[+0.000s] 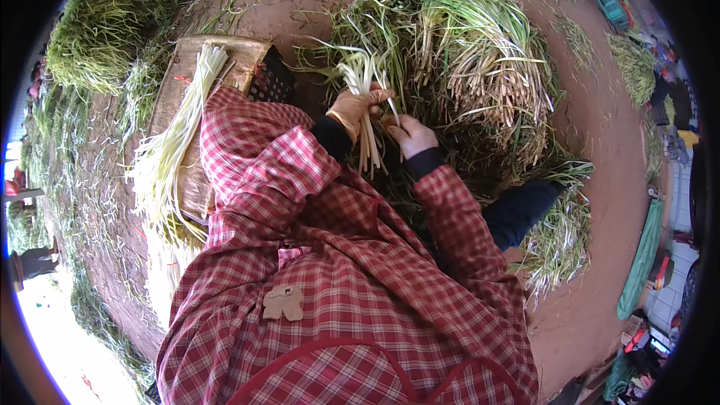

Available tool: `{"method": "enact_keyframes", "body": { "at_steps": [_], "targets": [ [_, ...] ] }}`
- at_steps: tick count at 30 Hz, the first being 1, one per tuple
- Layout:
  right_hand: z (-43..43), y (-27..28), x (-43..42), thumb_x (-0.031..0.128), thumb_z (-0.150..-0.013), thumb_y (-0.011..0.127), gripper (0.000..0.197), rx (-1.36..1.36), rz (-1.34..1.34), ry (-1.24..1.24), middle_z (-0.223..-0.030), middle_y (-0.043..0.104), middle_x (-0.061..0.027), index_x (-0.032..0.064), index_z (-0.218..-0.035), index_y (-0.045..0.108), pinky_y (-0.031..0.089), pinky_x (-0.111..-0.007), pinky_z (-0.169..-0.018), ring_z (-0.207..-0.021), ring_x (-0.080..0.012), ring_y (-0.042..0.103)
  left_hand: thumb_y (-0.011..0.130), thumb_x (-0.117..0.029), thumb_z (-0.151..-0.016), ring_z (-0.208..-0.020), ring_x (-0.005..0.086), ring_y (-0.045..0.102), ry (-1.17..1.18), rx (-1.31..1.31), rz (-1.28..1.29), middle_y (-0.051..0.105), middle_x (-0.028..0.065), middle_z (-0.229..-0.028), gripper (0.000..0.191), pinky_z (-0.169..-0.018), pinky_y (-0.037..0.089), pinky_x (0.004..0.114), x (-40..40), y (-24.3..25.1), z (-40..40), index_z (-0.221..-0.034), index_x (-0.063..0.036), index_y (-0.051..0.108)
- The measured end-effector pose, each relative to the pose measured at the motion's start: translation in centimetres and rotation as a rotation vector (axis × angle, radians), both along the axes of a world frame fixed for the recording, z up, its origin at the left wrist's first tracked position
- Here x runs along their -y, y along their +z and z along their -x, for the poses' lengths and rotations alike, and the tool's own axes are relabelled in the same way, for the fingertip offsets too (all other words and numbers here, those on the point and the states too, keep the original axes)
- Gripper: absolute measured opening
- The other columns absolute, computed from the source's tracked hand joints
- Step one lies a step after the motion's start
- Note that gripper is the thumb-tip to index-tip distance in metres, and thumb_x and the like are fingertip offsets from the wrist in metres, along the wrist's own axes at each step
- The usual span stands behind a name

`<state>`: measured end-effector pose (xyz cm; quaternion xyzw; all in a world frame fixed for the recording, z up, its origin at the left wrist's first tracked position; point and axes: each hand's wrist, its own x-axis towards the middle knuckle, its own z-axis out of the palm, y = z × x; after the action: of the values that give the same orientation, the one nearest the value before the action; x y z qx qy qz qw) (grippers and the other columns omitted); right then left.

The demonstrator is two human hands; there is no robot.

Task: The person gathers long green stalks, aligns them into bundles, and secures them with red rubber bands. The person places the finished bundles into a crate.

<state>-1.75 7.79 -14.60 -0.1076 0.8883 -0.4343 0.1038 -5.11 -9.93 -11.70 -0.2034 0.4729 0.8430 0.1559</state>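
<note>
A small bunch of pale, long-stemmed vegetable stalks (368, 143) is gripped in my left hand (351, 108), which wears a tan glove. Close to its right, my right hand (413, 134) pinches a single white stalk (393, 108) between thumb and fingers. Beyond and right of both hands lies a large heap of unsorted green stalks (489, 56), their brownish root ends towards me. At my left, a long bundle of cleaned pale stalks (188, 124) rests across a board-like brown surface (174, 98).
A black plastic crate (271, 80) shows beside the brown surface. Large piles of green leaves (112, 28) stand at the upper left. Leaf scraps (562, 236) lie beyond my dark-clad leg (520, 211). More pale bundles (166, 270) are at my left side. A green sheet (641, 259) lies far right.
</note>
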Motion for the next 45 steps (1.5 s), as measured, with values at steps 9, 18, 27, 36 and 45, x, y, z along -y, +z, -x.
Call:
{"method": "enact_keyframes", "body": {
  "at_steps": [9, 18, 27, 36, 45],
  "targets": [
    [2.6, -3.2, 1.7, 0.038, -0.087, 0.058, 0.030, 0.031, -0.008, -0.116, -0.091, 0.066, -0.0152, 0.0129, -0.102, 0.067, 0.049, -0.041, -0.074, -0.086, -0.0344, 0.063, 0.065, -0.015, -0.086, -0.072, 0.0133, 0.060, 0.371, -0.437, -0.100, 0.066, 0.0047, -0.084, 0.021, -0.065, 0.050, 0.027, 1.9, 0.0, 1.1, -0.103, -0.0051, 0.060],
    [7.6, -7.3, 2.4, 0.038, -0.084, 0.063, 0.031, 0.063, -0.803, -0.078, -0.083, 0.066, -0.0104, 0.0111, -0.099, 0.063, 0.051, -0.042, -0.064, -0.079, -0.0287, 0.066, 0.055, -0.026, -0.093, -0.049, 0.0075, 0.037, 0.247, -0.271, -0.475, 0.045, -0.0074, -0.059, 0.028, -0.049, 0.033, 0.024, 3.2, 2.8, 1.9, -0.117, -0.0130, 0.058],
    [6.2, 2.9, -3.0, 0.005, -0.090, 0.056, 0.010, -0.205, 0.951, -0.286, -0.092, 0.067, -0.0093, 0.0035, -0.096, 0.063, 0.055, -0.030, -0.064, -0.079, -0.0176, 0.065, 0.048, -0.023, -0.094, -0.052, 0.0086, 0.045, 0.315, -0.339, -0.576, 0.059, 0.0003, -0.076, 0.031, -0.050, 0.041, 0.022, 4.1, 3.6, 2.7, -0.119, -0.0052, 0.052],
    [1.1, 0.5, 0.1, 0.006, -0.084, 0.066, 0.012, 0.104, 0.448, -0.346, -0.074, 0.065, -0.0043, 0.0009, -0.095, 0.064, 0.048, -0.023, -0.054, -0.061, -0.0084, 0.059, 0.053, -0.017, -0.094, -0.057, 0.0061, 0.040, 0.092, 0.080, -0.056, 0.068, 0.0067, -0.100, 0.022, -0.052, 0.040, 0.020, -0.6, -1.0, 0.0, -0.108, -0.0033, 0.063],
    [2.0, -0.9, 0.8, 0.011, -0.084, 0.068, 0.019, 0.461, 0.722, -0.262, -0.086, 0.066, -0.0019, -0.0017, -0.097, 0.064, 0.049, -0.024, -0.058, -0.071, -0.0085, 0.059, 0.071, -0.006, -0.080, -0.047, 0.0064, 0.044, 0.050, 0.068, 0.055, 0.064, 0.0030, -0.073, 0.014, -0.044, 0.036, 0.021, -0.4, -0.7, -0.1, -0.091, 0.0016, 0.067]
  ]
}}
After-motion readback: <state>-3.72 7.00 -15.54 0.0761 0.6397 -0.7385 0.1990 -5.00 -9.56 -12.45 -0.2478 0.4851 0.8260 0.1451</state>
